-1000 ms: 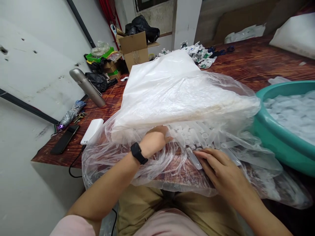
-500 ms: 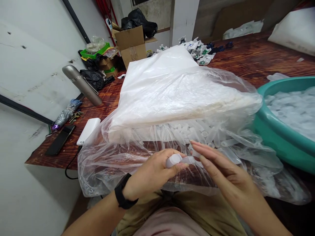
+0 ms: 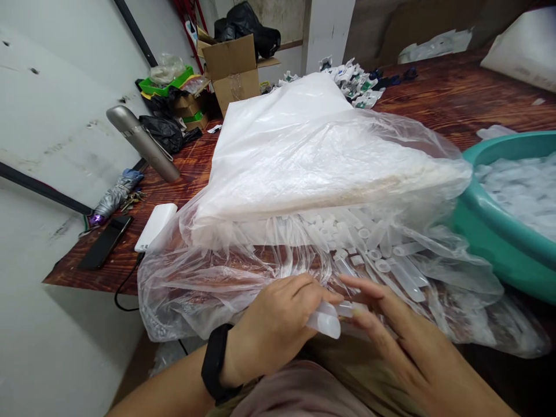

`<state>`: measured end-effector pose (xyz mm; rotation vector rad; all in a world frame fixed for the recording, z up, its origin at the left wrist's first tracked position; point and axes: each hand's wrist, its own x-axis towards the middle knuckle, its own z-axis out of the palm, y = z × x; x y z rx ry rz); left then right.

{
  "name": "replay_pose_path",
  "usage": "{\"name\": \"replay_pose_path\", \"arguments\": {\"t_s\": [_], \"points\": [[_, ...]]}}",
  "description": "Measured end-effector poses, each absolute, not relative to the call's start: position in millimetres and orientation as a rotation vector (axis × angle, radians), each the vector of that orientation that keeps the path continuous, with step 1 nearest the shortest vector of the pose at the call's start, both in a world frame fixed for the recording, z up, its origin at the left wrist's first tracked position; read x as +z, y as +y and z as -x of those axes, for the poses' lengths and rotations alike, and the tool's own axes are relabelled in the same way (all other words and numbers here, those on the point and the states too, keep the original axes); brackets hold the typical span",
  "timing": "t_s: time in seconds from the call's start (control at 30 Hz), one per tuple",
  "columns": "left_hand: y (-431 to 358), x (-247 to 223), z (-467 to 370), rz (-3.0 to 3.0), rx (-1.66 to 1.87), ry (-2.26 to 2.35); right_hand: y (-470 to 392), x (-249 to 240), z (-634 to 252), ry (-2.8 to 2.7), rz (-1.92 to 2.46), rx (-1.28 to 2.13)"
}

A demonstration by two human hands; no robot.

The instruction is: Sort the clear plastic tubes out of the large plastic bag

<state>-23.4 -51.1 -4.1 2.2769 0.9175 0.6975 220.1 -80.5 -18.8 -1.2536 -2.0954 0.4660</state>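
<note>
While the left hand (image 3: 275,327) curls closed around a translucent tube (image 3: 325,321), the right hand (image 3: 399,327) has its fingers slightly parted, touching another translucent piece (image 3: 346,308) between the hands; whether they grip it, I can't tell from here. Both hands are near the clear plastic sheeting (image 3: 195,284), with loose tubes (image 3: 405,281) beyond and a teal basin (image 3: 490,237) to the right.

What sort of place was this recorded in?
Likely a small workshop or packing area, judging by the heaped plastic tubes, the teal basin of translucent pieces, and the open cardboard box.
</note>
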Motion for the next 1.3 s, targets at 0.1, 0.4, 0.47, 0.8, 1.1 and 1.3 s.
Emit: {"name": "replay_pose_path", "arguments": {"t_s": [0.1,0.4,0.47,0.8,1.1,1.3], "points": [[-51,0,24,-2.256,0.673,0.918,-82,-19,-220,-2.147,1.247,0.423],[-51,0,24,-2.233,0.644,0.840,-83,-15,-214,-2.178,1.176,0.405],[-51,-1,24,-2.221,0.632,0.859,-84,-15,-213,-2.166,1.207,0.403],[-53,4,26,-2.256,0.685,0.872,-91,-22,-217,-2.172,1.210,0.390],[-54,-2,26,-2.311,0.650,0.848,-92,-20,-216,-2.184,1.158,0.406],[-49,1,25,-2.241,0.671,0.916,-88,-21,-212,-2.192,1.177,0.415]]}}
